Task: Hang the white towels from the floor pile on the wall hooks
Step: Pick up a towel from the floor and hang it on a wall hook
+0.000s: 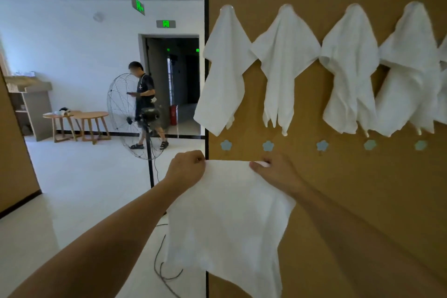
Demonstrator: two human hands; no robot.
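I hold a white towel spread out in front of the brown wall panel. My left hand pinches its top left corner, and my right hand pinches the top edge further right. The towel hangs down flat below both hands. Just above my hands runs a lower row of pale blue flower-shaped hooks, all bare. Several white towels hang from the upper row of hooks. The floor pile is out of sight.
The panel's black left edge is beside my left hand. A standing fan with a trailing cable is to the left on the white floor. A person walks behind it. Two round wooden tables stand further back.
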